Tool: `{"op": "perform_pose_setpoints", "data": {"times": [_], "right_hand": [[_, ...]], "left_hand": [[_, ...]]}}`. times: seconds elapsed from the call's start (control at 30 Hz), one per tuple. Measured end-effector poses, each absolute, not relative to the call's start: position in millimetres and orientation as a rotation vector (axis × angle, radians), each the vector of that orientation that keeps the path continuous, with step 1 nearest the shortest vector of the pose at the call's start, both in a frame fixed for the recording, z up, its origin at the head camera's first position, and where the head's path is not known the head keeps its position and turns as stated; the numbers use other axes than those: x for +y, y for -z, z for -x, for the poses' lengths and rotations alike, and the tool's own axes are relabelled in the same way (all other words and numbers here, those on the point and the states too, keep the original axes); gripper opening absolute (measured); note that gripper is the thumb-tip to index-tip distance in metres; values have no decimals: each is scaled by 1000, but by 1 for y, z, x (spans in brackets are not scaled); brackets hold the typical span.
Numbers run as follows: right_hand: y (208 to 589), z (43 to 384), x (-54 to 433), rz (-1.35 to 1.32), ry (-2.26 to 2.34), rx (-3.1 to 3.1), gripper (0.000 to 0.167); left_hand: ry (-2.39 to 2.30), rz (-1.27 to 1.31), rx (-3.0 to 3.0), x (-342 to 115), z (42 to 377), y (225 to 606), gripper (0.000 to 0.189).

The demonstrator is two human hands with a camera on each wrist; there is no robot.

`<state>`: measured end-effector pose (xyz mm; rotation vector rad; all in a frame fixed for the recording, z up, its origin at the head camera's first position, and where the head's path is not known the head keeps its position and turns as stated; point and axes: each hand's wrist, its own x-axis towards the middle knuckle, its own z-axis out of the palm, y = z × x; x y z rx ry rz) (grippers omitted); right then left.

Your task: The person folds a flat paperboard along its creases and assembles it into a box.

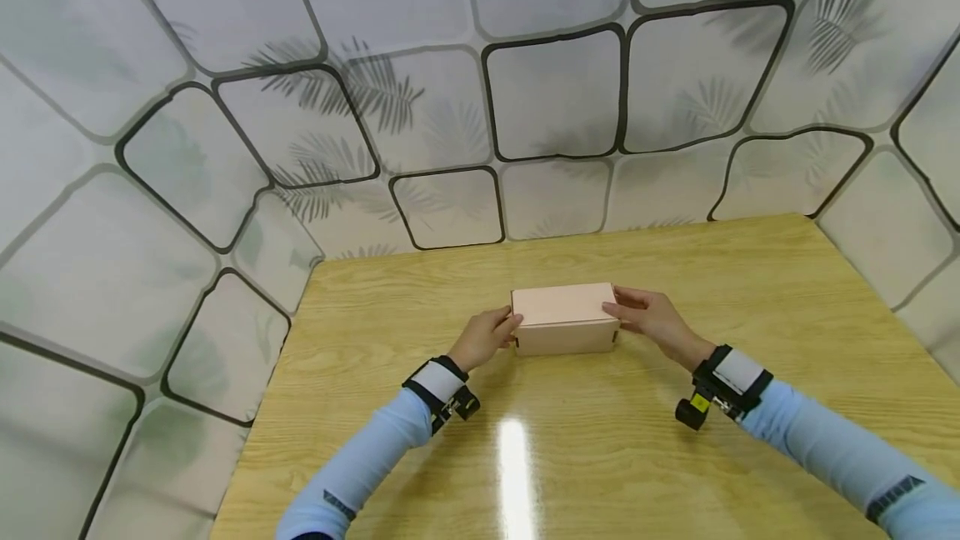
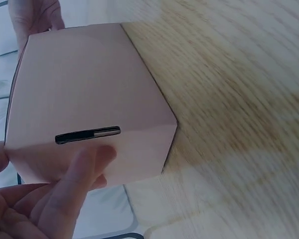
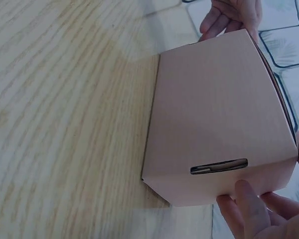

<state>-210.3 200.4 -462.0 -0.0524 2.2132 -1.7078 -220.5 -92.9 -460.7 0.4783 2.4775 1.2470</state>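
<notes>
A closed, pale pink cardboard box [image 1: 566, 338] sits on the wooden table, its long side facing me. At its left end, my left hand [image 1: 480, 340] holds the box with bent fingers against the end panel. My right hand [image 1: 658, 325] grips the opposite end, thumb over the lid's edge and fingers on the end panel. The left wrist view shows fingertips just under a dark slot [image 2: 87, 134] at the fold of the box. A similar slot [image 3: 219, 166] shows above the fingers in the right wrist view. The inside of the box is hidden by its lid.
The wood-grain table [image 1: 420, 290] extends around the box, with a bright light reflection [image 1: 515, 473] in front. Patterned panels with dark outlines and leaf prints [image 1: 555, 98] rise behind the table and along both sides. A strapped-on camera [image 1: 692, 413] hangs below the right wrist.
</notes>
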Motion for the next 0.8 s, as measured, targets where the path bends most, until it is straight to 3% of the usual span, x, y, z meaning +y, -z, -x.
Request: {"op": "perform_pose_setpoints", "data": {"times": [0.33, 0.8], "right_hand": [[465, 205, 206, 233, 1631, 2423, 68], [492, 191, 199, 412, 1400, 2882, 20]], "left_hand": [[-1391, -568, 2413, -101, 219, 467, 67], [-1329, -548, 2445, -96, 206, 481, 56]]}}
